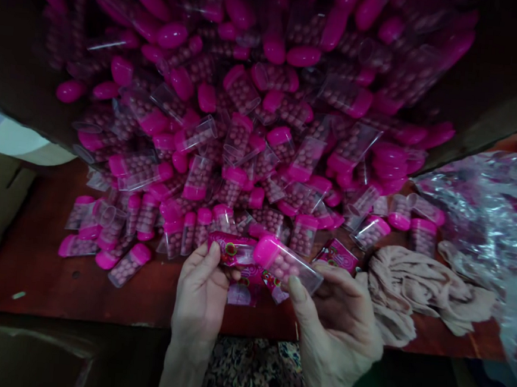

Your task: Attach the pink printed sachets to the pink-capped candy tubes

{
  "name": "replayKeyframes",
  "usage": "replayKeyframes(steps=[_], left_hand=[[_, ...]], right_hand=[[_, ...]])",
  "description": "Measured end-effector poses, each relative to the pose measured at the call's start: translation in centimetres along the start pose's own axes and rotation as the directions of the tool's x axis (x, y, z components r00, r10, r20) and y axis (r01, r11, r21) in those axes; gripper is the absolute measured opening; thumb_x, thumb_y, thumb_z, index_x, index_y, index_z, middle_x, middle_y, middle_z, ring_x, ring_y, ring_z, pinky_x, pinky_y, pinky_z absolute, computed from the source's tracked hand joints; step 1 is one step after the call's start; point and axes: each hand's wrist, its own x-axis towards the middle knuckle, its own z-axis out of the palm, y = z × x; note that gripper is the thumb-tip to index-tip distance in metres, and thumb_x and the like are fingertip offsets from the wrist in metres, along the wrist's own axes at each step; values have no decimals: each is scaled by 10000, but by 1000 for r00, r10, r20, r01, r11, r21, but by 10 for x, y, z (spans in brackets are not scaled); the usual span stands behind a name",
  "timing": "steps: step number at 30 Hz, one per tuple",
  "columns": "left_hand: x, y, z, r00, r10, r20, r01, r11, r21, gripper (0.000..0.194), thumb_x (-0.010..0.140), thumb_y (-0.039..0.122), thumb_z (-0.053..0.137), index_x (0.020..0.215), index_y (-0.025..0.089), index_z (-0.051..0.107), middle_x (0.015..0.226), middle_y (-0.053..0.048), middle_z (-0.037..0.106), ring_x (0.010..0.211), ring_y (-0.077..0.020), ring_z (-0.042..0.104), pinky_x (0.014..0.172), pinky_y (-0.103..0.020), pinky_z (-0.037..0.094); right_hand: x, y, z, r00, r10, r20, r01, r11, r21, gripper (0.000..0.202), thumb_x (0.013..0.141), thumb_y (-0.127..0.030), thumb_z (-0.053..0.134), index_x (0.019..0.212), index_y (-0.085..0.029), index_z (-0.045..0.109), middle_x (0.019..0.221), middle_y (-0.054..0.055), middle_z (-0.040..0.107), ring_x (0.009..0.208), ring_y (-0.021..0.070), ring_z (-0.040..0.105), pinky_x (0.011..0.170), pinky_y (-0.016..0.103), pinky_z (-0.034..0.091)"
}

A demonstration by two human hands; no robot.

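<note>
My left hand (203, 290) pinches a printed pink wrapper sleeve (238, 250) between thumb and fingers. My right hand (337, 325) is closed on the clear end of a candy bottle (285, 263), a flat clear container of pink balls with a pink cap. The capped end points left and meets the sleeve's right end; whether it is inside, I cannot tell. Below both, more printed wrappers (244, 294) lie on the table. Another wrapper (337, 256) rests just behind my right hand. A large heap of similar capped bottles (240, 138) rises right behind my hands.
The heap spills from a dark box (486, 86) onto a red-brown table (58, 291). A crumpled beige cloth (425, 287) lies at the right, beside clear plastic wrap (499, 200). Several loose bottles (130, 265) sit at the front left. The table's front edge runs near my wrists.
</note>
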Motion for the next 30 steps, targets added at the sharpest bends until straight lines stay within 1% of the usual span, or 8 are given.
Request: replayKeyframes(steps=[7, 12, 16, 20, 22, 26, 28, 30], left_hand=[[-2, -2, 2, 996, -18, 82, 12, 998, 64, 153, 667, 272, 725, 677, 131, 665, 655, -35, 695, 538, -111, 600, 450, -196, 452], [-2, -5, 1, 998, -12, 67, 8, 998, 59, 204, 616, 299, 770, 683, 134, 671, 649, -30, 697, 514, -104, 591, 431, -187, 450], [1, -2, -1, 998, 49, 40, -50, 999, 20, 172, 604, 278, 779, 683, 160, 682, 654, -12, 697, 554, -116, 619, 449, -187, 464], [1, 1, -1, 997, 66, 27, -68, 994, 80, 147, 572, 200, 791, 676, 158, 696, 642, -10, 704, 537, -96, 614, 484, -171, 479], [0, 1, -1, 997, 75, 16, -76, 993, 91, 145, 569, 180, 791, 681, 158, 701, 652, -12, 714, 560, -92, 628, 531, -168, 496], [-4, -3, 0, 996, 86, 28, -88, 992, 95, 144, 568, 206, 794, 679, 171, 710, 634, -6, 716, 563, -96, 637, 524, -161, 491], [-6, -5, 0, 995, 88, 41, -92, 989, 111, 148, 561, 218, 797, 679, 176, 717, 620, -3, 712, 522, -96, 621, 466, -159, 465], [-8, -7, 0, 993, 102, 58, -109, 985, 137, 140, 562, 225, 795, 674, 184, 722, 598, 1, 705, 475, -91, 594, 425, -160, 441]], right_hand=[[0, 1, -1, 998, 49, 25, -50, 999, 21, 265, 667, -136, 726, 890, -242, 631, 811, -9, 629, 674, 121, 627, 613, 236, 543], [5, 7, -6, 990, 136, 45, -139, 989, 51, 264, 676, -154, 737, 903, -238, 629, 798, -21, 661, 657, 105, 647, 608, 204, 540], [10, 12, -14, 981, 186, 57, -191, 976, 103, 188, 713, -198, 718, 872, -229, 622, 755, -14, 689, 641, 126, 667, 593, 228, 554], [6, 28, -25, 962, 263, 74, -259, 964, -63, 233, 712, -260, 719, 911, -222, 603, 762, 0, 678, 654, 141, 654, 588, 247, 544], [2, 38, -32, 960, 241, 139, -205, 951, -233, 239, 740, -291, 691, 950, -216, 603, 754, 4, 658, 632, 142, 627, 567, 258, 531], [1, 47, -43, 953, 8, 304, 165, 828, -537, 346, 772, -357, 644, 1080, -204, 606, 975, 78, 634, 848, 218, 612, 737, 375, 523], [6, 40, -46, 945, -89, 314, 267, 763, -589, 407, 778, -387, 631, 1139, -206, 585, 1069, 98, 599, 955, 249, 586, 814, 418, 500], [12, 27, -44, 945, -116, 305, 277, 781, -560, 418, 794, -397, 613, 1168, -217, 566, 1069, 90, 594, 973, 248, 583, 839, 428, 491]])
